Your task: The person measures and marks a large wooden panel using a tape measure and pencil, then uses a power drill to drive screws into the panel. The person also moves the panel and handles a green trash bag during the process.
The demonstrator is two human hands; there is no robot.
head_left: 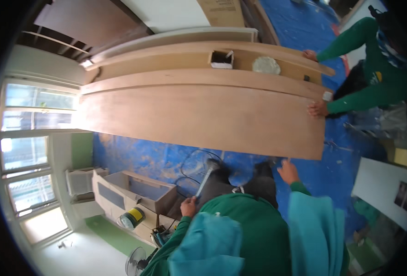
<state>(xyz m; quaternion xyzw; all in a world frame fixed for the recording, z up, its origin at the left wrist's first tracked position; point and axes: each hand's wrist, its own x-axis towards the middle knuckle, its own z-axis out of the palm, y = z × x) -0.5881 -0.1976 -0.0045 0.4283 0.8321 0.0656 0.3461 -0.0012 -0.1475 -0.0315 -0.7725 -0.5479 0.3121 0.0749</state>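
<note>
A long, flat wooden board (203, 117) lies in front of me, pale brown and smooth. My left hand (188, 207) is closed around one end of a long, thin, pale strip (205, 181), whose exact kind I cannot make out. The strip slants up beside my leg, apart from the board. Close to the board's near edge, towards its right end, is my right hand (288, 172). Its fingers are apart and hold nothing; whether a fingertip touches the edge is unclear. A co-worker's hand (317, 109) rests on the board's right end.
Behind the board, a wooden trough (157, 70) holds a small open box (221, 60) and a round pale disc (266, 65). The co-worker's other hand (310, 55) touches its far rail. Blue sheeting (143, 154) covers the floor. A cabinet (141, 186) and tin (132, 217) are at left.
</note>
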